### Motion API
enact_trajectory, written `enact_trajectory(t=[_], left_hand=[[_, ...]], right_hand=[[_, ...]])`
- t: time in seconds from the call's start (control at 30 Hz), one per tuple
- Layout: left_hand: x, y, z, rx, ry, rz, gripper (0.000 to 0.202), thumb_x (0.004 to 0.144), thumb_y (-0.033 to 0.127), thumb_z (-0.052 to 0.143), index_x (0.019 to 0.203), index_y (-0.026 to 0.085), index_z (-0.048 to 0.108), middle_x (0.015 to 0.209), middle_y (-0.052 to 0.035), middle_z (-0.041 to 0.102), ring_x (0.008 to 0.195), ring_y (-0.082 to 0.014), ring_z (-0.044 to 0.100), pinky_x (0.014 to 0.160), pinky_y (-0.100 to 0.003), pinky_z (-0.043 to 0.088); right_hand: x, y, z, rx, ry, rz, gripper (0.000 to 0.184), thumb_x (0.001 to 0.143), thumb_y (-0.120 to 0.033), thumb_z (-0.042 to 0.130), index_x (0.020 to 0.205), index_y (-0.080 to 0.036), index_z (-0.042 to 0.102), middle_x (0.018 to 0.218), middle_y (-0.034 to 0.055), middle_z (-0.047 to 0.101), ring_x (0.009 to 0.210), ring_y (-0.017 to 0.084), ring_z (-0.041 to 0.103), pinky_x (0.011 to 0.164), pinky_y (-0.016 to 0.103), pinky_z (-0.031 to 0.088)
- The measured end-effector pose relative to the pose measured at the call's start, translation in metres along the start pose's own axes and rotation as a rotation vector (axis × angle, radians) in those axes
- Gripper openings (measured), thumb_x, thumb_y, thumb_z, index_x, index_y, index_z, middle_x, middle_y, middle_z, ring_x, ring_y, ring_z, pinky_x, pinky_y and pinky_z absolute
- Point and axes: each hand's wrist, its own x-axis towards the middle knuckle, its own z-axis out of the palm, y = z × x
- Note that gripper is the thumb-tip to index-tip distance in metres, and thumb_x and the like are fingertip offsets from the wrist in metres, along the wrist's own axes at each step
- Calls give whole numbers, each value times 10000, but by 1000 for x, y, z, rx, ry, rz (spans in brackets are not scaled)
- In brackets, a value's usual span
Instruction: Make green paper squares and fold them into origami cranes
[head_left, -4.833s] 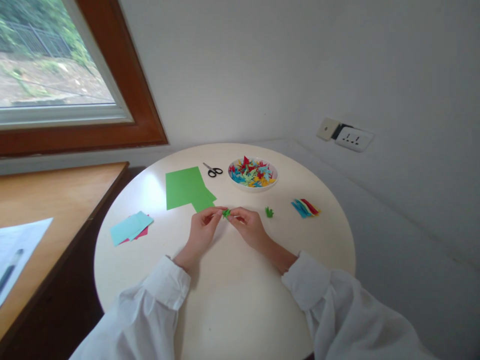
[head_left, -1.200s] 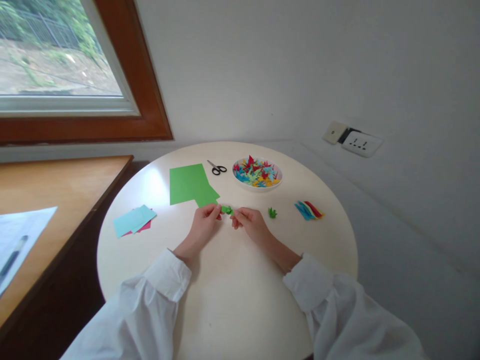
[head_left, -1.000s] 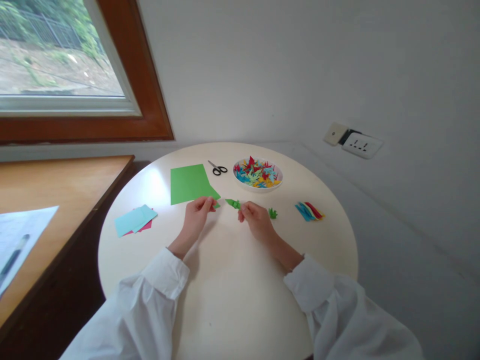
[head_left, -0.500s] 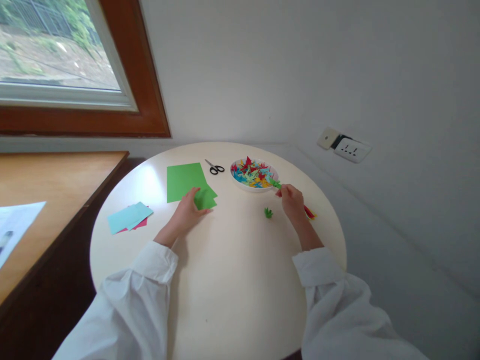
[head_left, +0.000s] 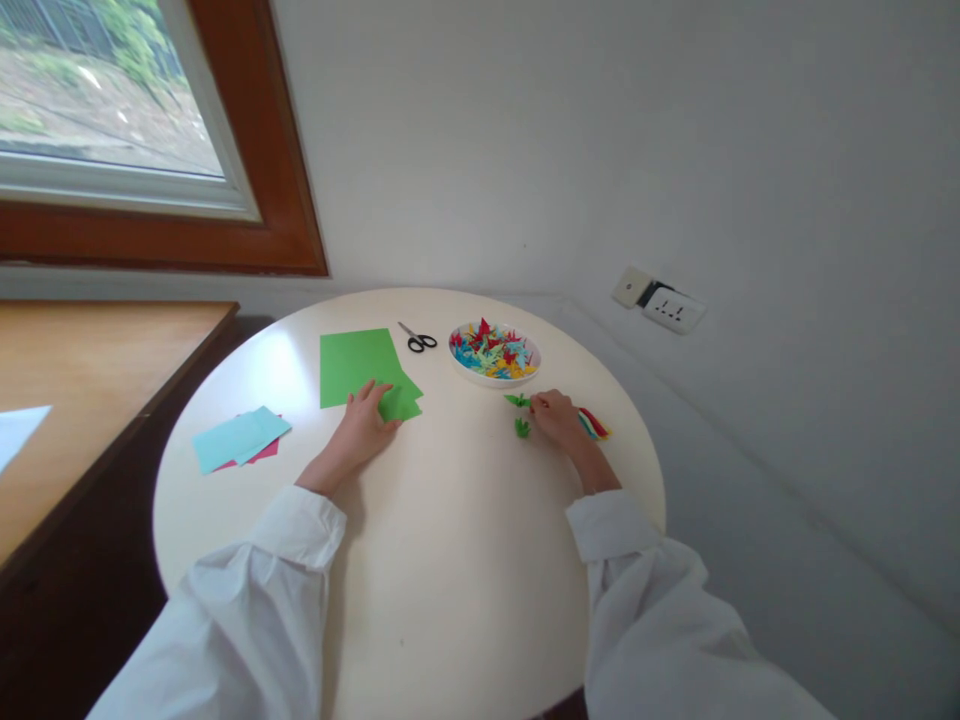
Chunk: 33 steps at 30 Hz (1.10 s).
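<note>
My right hand pinches a small green folded paper crane just above the round white table, close to a second green folded crane that stands on the tabletop. My left hand lies flat with fingers spread, its fingertips on a small green paper square beside a larger green sheet. A white bowl full of several coloured paper cranes sits beyond my right hand.
Black scissors lie between the green sheet and the bowl. A fan of coloured paper strips lies right of my right hand. Light-blue and pink squares sit at the left. A wooden desk adjoins the table; a wall socket is at right.
My hands parted: the right one carried the green crane toward the bowl, then down beside the other green crane. My left hand moved to the small green square and flattened on it.
</note>
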Motion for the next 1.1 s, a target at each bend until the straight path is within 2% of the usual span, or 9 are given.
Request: enact_trajectory(t=[0.17, 0.33, 0.4, 0.53, 0.67, 0.83, 0.93, 1.0, 1.1], left_hand=[[0, -4, 4, 23, 29, 17, 531, 730, 245, 587, 1245, 170, 477, 1352, -208, 445, 1294, -393, 351, 1061, -624, 99], [-2, -2, 3, 38, 21, -20, 481, 733, 255, 605, 1204, 212, 523, 1294, -193, 523, 1329, -461, 246, 995, -713, -30], [-3, 2, 0, 63, -19, -40, 475, 758, 242, 577, 1227, 206, 506, 1285, -189, 539, 1333, -468, 235, 974, -735, -41], [-5, 12, -5, 123, -81, -78, 491, 802, 204, 519, 1285, 180, 441, 1248, -166, 578, 1343, -419, 261, 992, -732, -2], [-6, 14, -7, 137, -93, -70, 491, 811, 199, 507, 1294, 172, 421, 1270, -157, 567, 1341, -391, 286, 1008, -719, 3], [-8, 11, -6, 111, -74, -50, 459, 811, 200, 491, 1266, 156, 447, 1247, -176, 578, 1312, -354, 355, 1028, -694, -6], [-8, 10, -6, 109, -63, -34, 452, 801, 192, 481, 1251, 150, 466, 1196, -177, 607, 1282, -343, 400, 1036, -682, -2], [-8, 10, -6, 107, -55, -24, 451, 796, 187, 478, 1245, 149, 476, 1185, -177, 611, 1257, -340, 429, 1035, -685, 5], [-7, 9, -5, 105, -47, -20, 440, 792, 195, 484, 1229, 140, 491, 1171, -183, 612, 1201, -351, 479, 1014, -711, 19]], right_hand=[[-5, -10, -4, -137, -57, 99, 298, 828, -250, 442, 649, -164, 663, 852, 146, 691, 778, 242, 615, 678, 326, 404], [-7, -17, -10, -212, -56, 140, 375, 883, -319, 383, 801, -150, 707, 981, 183, 673, 905, 297, 607, 766, 390, 411], [-8, -18, -12, -230, -42, 152, 403, 897, -334, 360, 841, -148, 713, 1010, 185, 664, 946, 308, 595, 805, 415, 402], [-10, -18, -16, -246, -6, 185, 436, 906, -358, 352, 853, -127, 718, 994, 193, 654, 970, 316, 580, 838, 451, 381], [-11, -18, -19, -227, 60, 192, 445, 906, -359, 351, 814, -120, 715, 961, 200, 640, 976, 319, 563, 844, 472, 365], [-9, -17, -19, -149, 155, 131, 387, 897, -320, 364, 816, -135, 694, 985, 186, 636, 976, 316, 551, 836, 478, 375], [-9, -15, -15, -73, 157, 39, 281, 863, -230, 416, 946, -161, 675, 1004, 127, 657, 940, 251, 585, 834, 405, 406], [-9, -15, -13, -29, 141, -29, 296, 837, -153, 423, 1006, -193, 663, 1029, 81, 671, 946, 205, 601, 841, 352, 415], [-9, -13, -9, 3, 112, -88, 334, 785, -69, 428, 911, -225, 695, 1000, 40, 697, 953, 183, 614, 842, 317, 413]])
